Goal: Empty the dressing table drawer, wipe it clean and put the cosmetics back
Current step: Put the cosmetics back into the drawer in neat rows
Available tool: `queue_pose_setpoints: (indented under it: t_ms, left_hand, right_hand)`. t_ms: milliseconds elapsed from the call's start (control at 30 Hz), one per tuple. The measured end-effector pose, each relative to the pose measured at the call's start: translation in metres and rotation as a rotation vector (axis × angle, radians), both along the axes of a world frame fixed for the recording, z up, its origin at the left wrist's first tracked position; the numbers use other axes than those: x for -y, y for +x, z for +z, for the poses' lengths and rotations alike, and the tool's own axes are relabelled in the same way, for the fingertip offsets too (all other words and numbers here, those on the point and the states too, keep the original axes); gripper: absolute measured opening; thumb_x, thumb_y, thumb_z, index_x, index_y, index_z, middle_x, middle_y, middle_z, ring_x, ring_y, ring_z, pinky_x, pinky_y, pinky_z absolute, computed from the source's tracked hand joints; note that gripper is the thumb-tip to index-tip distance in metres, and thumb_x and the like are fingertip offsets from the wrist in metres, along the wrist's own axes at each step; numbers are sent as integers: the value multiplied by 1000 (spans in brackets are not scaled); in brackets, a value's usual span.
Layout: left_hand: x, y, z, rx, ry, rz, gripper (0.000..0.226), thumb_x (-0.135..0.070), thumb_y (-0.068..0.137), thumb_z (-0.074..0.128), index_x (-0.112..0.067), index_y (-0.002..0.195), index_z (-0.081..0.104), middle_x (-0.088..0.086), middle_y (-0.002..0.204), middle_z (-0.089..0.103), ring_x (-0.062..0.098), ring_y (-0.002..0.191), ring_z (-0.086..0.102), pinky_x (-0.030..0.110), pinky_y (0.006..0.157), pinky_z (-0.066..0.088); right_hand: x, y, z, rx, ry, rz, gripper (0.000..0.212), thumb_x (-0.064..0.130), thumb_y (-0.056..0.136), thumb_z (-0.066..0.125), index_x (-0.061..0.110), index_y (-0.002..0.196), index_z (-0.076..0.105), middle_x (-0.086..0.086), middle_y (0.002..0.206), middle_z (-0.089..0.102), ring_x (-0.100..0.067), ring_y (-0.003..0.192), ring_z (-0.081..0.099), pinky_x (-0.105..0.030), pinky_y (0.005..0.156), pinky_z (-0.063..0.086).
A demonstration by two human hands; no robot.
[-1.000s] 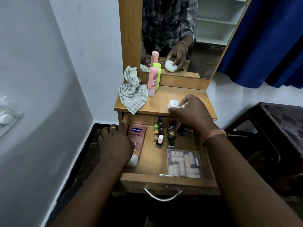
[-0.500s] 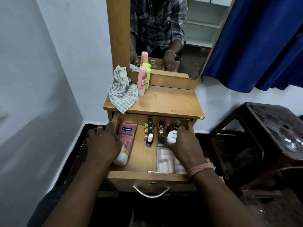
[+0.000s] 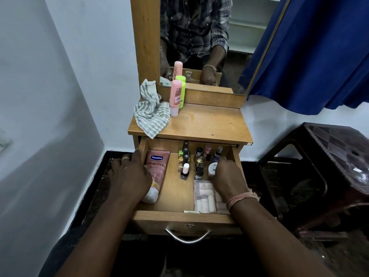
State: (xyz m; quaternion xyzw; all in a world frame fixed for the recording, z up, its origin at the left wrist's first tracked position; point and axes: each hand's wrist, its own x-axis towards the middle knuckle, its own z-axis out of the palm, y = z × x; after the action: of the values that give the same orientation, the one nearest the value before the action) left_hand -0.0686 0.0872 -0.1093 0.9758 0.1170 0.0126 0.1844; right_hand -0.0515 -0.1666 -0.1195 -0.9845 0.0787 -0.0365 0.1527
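The wooden drawer (image 3: 179, 218) of the dressing table stands pulled out. Inside lie a pink Vaseline tube (image 3: 157, 166), several small nail polish bottles (image 3: 186, 162) and a clear plastic box (image 3: 205, 198) of pale sticks. My left hand (image 3: 129, 176) rests on the drawer's left wall, partly over the tube. My right hand (image 3: 227, 176) holds a small white round jar (image 3: 213, 168) down in the drawer's right side, among the bottles. A striped cloth (image 3: 151, 114) lies on the tabletop (image 3: 209, 124) beside a pink bottle (image 3: 175, 96) and a green bottle (image 3: 182, 92).
A mirror (image 3: 199, 41) rises behind the tabletop and reflects me. A white wall stands close on the left. A blue curtain (image 3: 311, 52) hangs at the right, above a dark brown plastic stool (image 3: 327, 162). The drawer has a metal handle (image 3: 187, 237) at its front.
My right hand carried the white jar from the tabletop down into the drawer's right side. My left hand stayed on the drawer's left wall. The view tilted a little.
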Motion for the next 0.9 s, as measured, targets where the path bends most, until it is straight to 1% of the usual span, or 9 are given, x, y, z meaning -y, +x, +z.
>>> queue_pose_setpoints:
  t_ms: [133, 200, 233, 333, 433, 533, 633, 733, 900]
  left_hand:
    - [1, 1, 1, -11, -2, 7, 57, -29, 98, 52, -23, 152, 36, 17, 146, 49, 42, 134, 39, 54, 107, 37]
    - [1, 1, 1, -13, 8, 9, 57, -29, 98, 52, -23, 152, 36, 17, 145, 50, 41, 133, 40, 53, 107, 38]
    - [1, 1, 1, -10, 13, 8, 56, -29, 98, 52, -23, 152, 36, 16, 145, 50, 40, 133, 41, 52, 106, 38]
    - [1, 2, 2, 7, 23, 10, 54, -29, 98, 52, -21, 150, 39, 15, 144, 51, 39, 133, 42, 50, 106, 38]
    - [2, 3, 3, 3, 22, 25, 52, -29, 99, 50, -22, 150, 40, 13, 145, 50, 37, 133, 42, 49, 106, 38]
    - [0, 2, 1, 14, 29, 23, 53, -29, 98, 50, -22, 150, 40, 13, 144, 51, 38, 132, 43, 49, 105, 39]
    - [-1, 1, -1, 14, 30, 23, 56, -28, 97, 50, -25, 152, 39, 12, 145, 51, 37, 132, 43, 48, 104, 39]
    - [-1, 0, 0, 18, 11, 27, 58, -26, 96, 50, -27, 153, 38, 10, 146, 50, 36, 133, 41, 47, 104, 38]
    - [1, 0, -1, 26, -11, 30, 57, -25, 96, 49, -24, 152, 37, 10, 146, 50, 36, 134, 39, 46, 105, 36]
  right_hand:
    - [1, -3, -2, 17, 14, 10, 25, 18, 86, 76, 8, 107, 65, -13, 104, 70, -29, 94, 69, -26, 68, 43]
    - [0, -6, 3, 66, 14, 18, 14, 17, 88, 70, 9, 98, 64, -12, 97, 69, -29, 88, 67, -29, 66, 46]
    - [-1, -8, 7, 106, 16, 26, 7, 16, 90, 66, 11, 90, 61, -10, 90, 68, -28, 83, 65, -30, 61, 43]
    - [-16, -9, 34, 230, 108, 9, 20, 25, 96, 58, 17, 79, 50, 2, 73, 56, -17, 66, 53, -27, 51, 28]
    - [-49, 4, 72, 311, 157, 105, 22, 26, 98, 55, 21, 79, 47, 5, 72, 52, -10, 61, 47, -25, 50, 30]
    - [-85, 38, 101, 417, 264, 242, 6, 22, 97, 59, 20, 101, 56, 1, 97, 58, -13, 81, 56, -30, 65, 51]
    - [-109, 83, 114, 541, 198, 290, 47, 14, 94, 61, 19, 139, 45, -8, 134, 45, -24, 107, 59, -39, 85, 57]
    - [-119, 120, 119, 517, 69, 317, 65, 1, 90, 56, 20, 150, 38, -8, 153, 34, -30, 122, 52, -38, 98, 50]
    - [-109, 125, 118, 485, 57, 312, 37, -3, 90, 53, 17, 120, 59, -8, 114, 47, -26, 94, 57, -42, 81, 55]
